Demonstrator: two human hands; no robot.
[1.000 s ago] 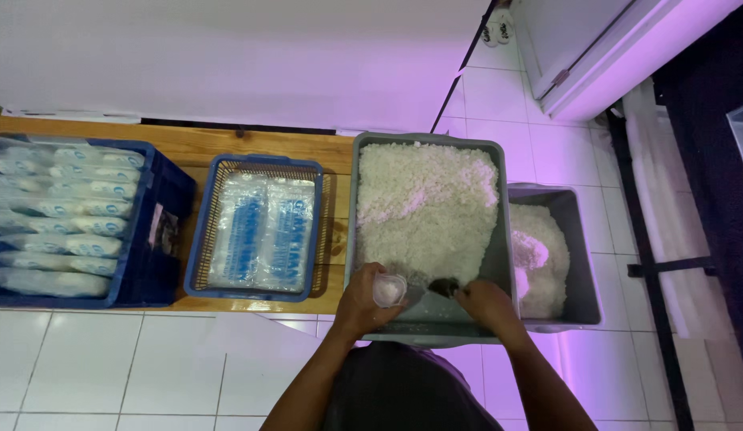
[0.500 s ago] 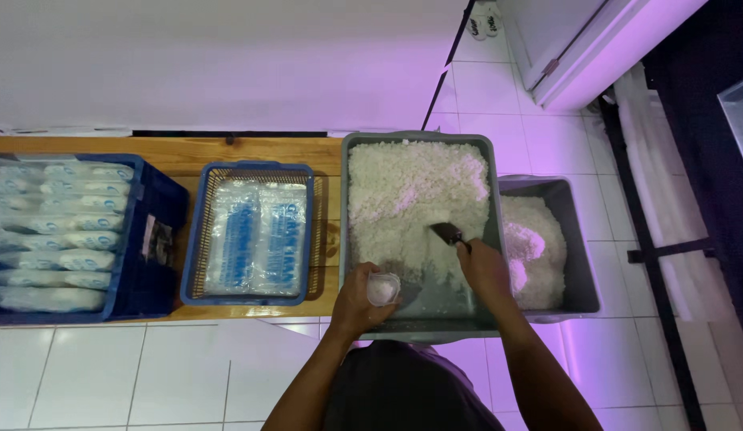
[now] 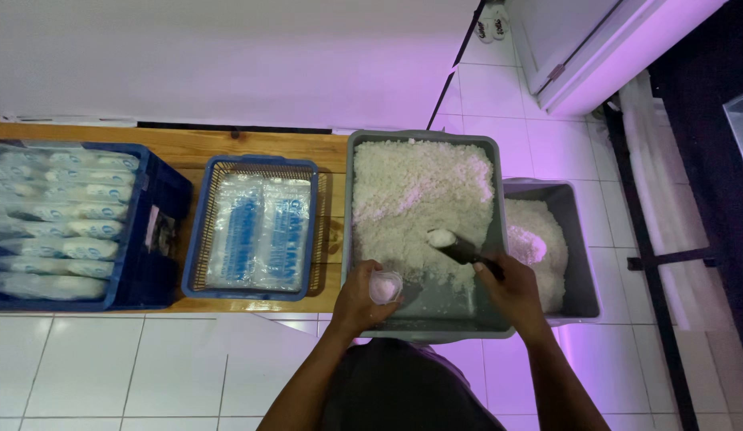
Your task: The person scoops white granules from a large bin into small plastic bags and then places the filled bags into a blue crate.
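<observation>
Scoop (image 3: pixel 459 250) in right hand (image 3: pixel 511 291) — over rice (image 3: pixel 419 191), left hand (image 3: pixel 359 302) holding cup (image 3: pixel 385 286)

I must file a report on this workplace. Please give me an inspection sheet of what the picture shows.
Surface: wooden bench against a white wall, white tiled floor below.
Job's things: grey tub about two-thirds full of white rice, its near end bare; dark scoop loaded with rice; small clear cup.
Clutter: second grey tub with rice at the right; blue basket with flat clear bags; blue crate of filled bags.
Grippers: left hand holds the cup; right hand grips the scoop handle.
Cables: one dark cord runs down the wall.
Surroundings: white cabinet door, dark frame at the right, purple light.
</observation>
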